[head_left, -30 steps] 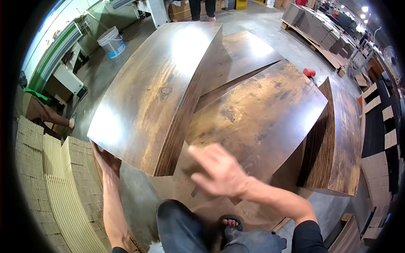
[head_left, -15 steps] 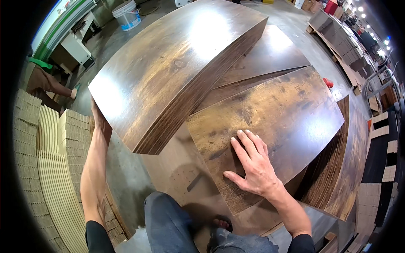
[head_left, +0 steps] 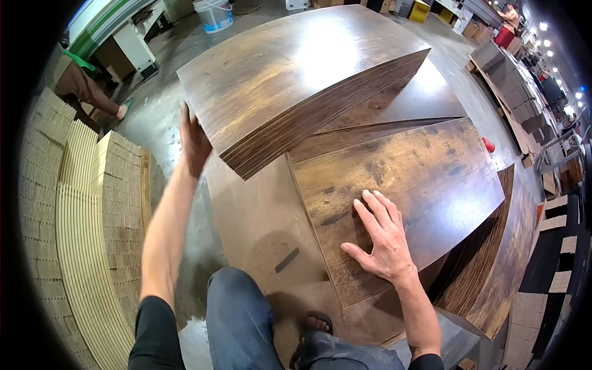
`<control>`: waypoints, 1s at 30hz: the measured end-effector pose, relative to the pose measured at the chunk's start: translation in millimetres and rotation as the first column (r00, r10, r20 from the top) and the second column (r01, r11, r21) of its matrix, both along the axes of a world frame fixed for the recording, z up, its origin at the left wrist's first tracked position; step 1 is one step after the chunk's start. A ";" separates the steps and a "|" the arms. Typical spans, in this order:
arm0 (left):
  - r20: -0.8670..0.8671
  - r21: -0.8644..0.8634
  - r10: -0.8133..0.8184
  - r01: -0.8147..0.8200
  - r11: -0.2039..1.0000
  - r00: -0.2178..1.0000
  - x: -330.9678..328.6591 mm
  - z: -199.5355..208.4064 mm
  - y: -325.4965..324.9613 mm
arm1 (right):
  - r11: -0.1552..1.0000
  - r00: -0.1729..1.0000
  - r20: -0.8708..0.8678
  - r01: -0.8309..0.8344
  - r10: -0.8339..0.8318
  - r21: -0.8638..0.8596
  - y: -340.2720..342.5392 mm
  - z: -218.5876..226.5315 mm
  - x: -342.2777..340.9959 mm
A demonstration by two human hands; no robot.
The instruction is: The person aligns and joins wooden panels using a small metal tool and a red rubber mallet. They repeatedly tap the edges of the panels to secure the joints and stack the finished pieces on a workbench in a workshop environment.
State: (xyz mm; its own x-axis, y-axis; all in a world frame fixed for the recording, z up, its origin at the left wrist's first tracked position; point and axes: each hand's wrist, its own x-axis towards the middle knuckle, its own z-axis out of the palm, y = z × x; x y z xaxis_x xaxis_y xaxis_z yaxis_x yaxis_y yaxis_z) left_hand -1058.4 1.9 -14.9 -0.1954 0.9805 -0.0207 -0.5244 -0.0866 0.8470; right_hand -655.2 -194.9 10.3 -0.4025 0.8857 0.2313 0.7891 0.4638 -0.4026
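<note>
A thick stack of dark brown wood-grain boards point(head_left: 290, 68) lies skewed across the far side of a pile of similar boards. My left hand point(head_left: 195, 142) is at the stack's left end, fingers stretched along it; part of the hand is in shadow and its palm is turned away. My right hand point(head_left: 383, 246) rests flat, fingers spread, on a brown wood-grain board point(head_left: 419, 179) nearer to me. Another board point(head_left: 394, 105) shows between that one and the skewed stack. Below them is a plain brown sheet point(head_left: 253, 216), with a small dark strip point(head_left: 287, 259) on it.
Another stack of wood-grain boards point(head_left: 493, 271) stands at the right. Bundles of pale ridged panels point(head_left: 86, 203) line my left side. Beyond are a white bucket point(head_left: 213, 17), a person's legs point(head_left: 92, 102) and a pallet of grey sheets point(head_left: 509, 86). My foot point(head_left: 319, 322) is close to the pile.
The skewed stack has shifted away from me over the pile, and my left hand has moved forward with it. My right hand stays flat on the near board. The view has shifted slightly.
</note>
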 end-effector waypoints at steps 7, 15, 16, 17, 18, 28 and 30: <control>-0.101 0.012 -0.107 0.109 0.994 0.989 66.4 -19.5 -165.0 | 0.999 0.999 -0.040 -0.017 0.018 0.034 -0.5 -1.5 -2.2; -0.268 -0.332 -0.255 0.160 0.930 0.929 178.4 -65.9 -218.1 | 0.999 0.997 -0.075 -0.002 0.006 0.050 -3.1 -7.4 -6.8; -0.254 -0.341 -0.233 0.138 0.930 0.939 181.4 -69.6 -222.0 | 0.997 0.995 -0.097 0.020 -0.013 0.069 -4.3 -3.9 -7.5; -0.242 -0.353 -0.212 0.117 0.928 0.947 181.9 -75.4 -223.9 | 0.997 0.973 -0.227 0.051 -0.036 0.062 -6.6 -5.8 -6.3; -0.235 -0.367 -0.193 0.097 0.925 0.953 180.5 -83.9 -226.3 | 0.982 0.943 -0.298 0.176 -0.149 0.065 -15.0 -6.1 -7.8; -0.351 -0.534 -0.288 0.062 0.843 0.891 166.2 -152.4 -203.2 | 0.470 0.302 -0.445 0.815 -0.843 -0.338 -205.4 -135.1 -7.1; -0.199 -0.623 -0.350 0.158 0.766 0.915 170.3 -169.0 -203.9 | 0.537 0.440 -0.312 0.738 -0.842 -0.409 -229.7 -186.7 -24.1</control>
